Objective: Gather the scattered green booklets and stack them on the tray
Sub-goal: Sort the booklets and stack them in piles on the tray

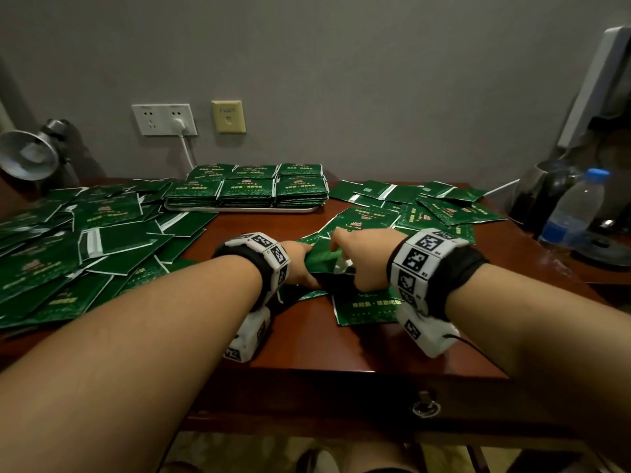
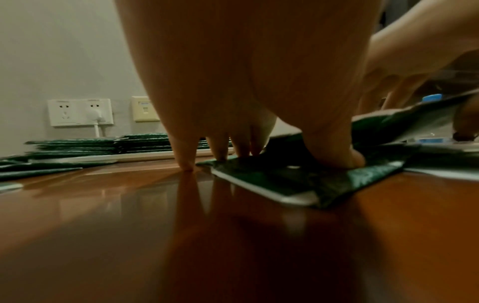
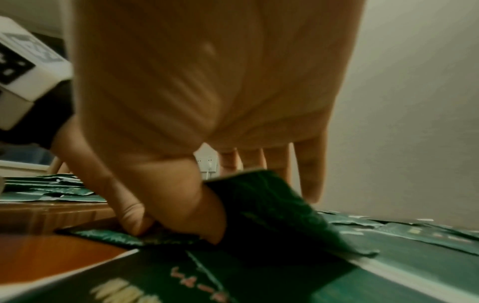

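Between my two hands at the table's middle is a small pile of green booklets (image 1: 322,259). My left hand (image 1: 307,266) grips the pile (image 2: 285,180) on the table, thumb on top and fingertips at its far edge. My right hand (image 1: 345,264) pinches one green booklet (image 3: 272,205), tilted up off the pile, between thumb and fingers. A white tray (image 1: 246,209) at the back centre carries neat stacks of green booklets (image 1: 249,187). Loose booklets cover the left side (image 1: 68,254), and more lie at the right (image 1: 430,206) and under my right wrist (image 1: 365,305).
A water bottle (image 1: 577,206) and a dark kettle (image 1: 543,192) stand at the right edge. A desk lamp (image 1: 30,155) sits at the far left. Wall sockets (image 1: 164,119) with a plugged-in cable are behind the tray. Bare wood (image 1: 307,343) lies near the front edge.
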Motion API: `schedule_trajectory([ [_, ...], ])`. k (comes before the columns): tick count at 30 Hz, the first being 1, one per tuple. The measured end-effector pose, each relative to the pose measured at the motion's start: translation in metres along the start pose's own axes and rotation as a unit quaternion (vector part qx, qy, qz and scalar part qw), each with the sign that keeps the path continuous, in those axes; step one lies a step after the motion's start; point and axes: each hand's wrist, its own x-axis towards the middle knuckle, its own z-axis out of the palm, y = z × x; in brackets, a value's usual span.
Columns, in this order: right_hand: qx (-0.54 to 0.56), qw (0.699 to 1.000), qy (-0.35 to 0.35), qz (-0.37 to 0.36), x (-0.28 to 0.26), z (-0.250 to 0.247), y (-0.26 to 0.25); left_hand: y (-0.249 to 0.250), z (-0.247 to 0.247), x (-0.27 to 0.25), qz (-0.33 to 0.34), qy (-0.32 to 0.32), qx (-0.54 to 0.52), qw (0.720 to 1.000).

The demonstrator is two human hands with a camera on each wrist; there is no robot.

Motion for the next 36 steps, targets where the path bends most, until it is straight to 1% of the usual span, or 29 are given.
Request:
schedule_trajectory([
  [1, -0.008, 1.0, -0.014, 0.008, -0.002, 0.001, 0.002, -0.001, 0.0, -0.001, -0.002, 0.001, -0.009, 1.0],
  [3, -0.02, 0.999, -0.019, 0.03, -0.004, 0.003, 0.008, -0.002, 0.001, -0.002, -0.004, 0.006, -0.011, 1.0],
  [7, -0.045, 0.99, -0.048, 0.122, -0.004, 0.012, 0.015, -0.003, 0.004, -0.002, -0.012, 0.015, 0.016, 1.0],
  [9, -0.048, 0.987, -0.047, 0.146, -0.003, 0.017, 0.017, -0.003, 0.005, -0.001, -0.016, 0.018, 0.029, 0.999],
  [13, -0.033, 0.991, -0.031, 0.13, 0.002, 0.019, 0.014, -0.002, 0.005, -0.001, -0.02, 0.017, 0.032, 0.999],
  [17, -0.004, 0.994, -0.002, 0.107, 0.003, 0.008, 0.01, -0.002, 0.005, 0.001, -0.02, 0.013, 0.019, 1.0],
  [21, 0.072, 0.989, 0.093, 0.087, -0.001, 0.002, 0.013, -0.004, 0.006, 0.002, -0.018, 0.012, 0.009, 1.0],
  [24, 0.142, 0.975, 0.165, 0.041, -0.002, 0.005, 0.014, -0.006, 0.005, 0.004, -0.01, 0.001, -0.012, 1.0],
  [26, 0.145, 0.969, 0.198, 0.006, -0.005, 0.003, 0.01, -0.006, 0.006, 0.004, -0.005, -0.004, -0.019, 1.0],
  [27, 0.136, 0.97, 0.203, -0.007, -0.005, 0.002, 0.008, -0.007, 0.006, 0.004, -0.002, -0.002, -0.021, 1.0],
  [29, 0.138, 0.976, 0.17, -0.014, -0.003, 0.002, 0.003, -0.008, 0.007, 0.005, 0.003, 0.003, -0.025, 1.0],
  [32, 0.126, 0.989, 0.075, 0.01, 0.002, 0.002, -0.003, -0.007, 0.007, 0.004, 0.001, 0.023, -0.013, 1.0],
  [36, 0.07, 0.996, -0.033, 0.042, 0.001, 0.011, -0.005, -0.01, 0.006, 0.009, -0.031, 0.031, 0.041, 0.998],
])
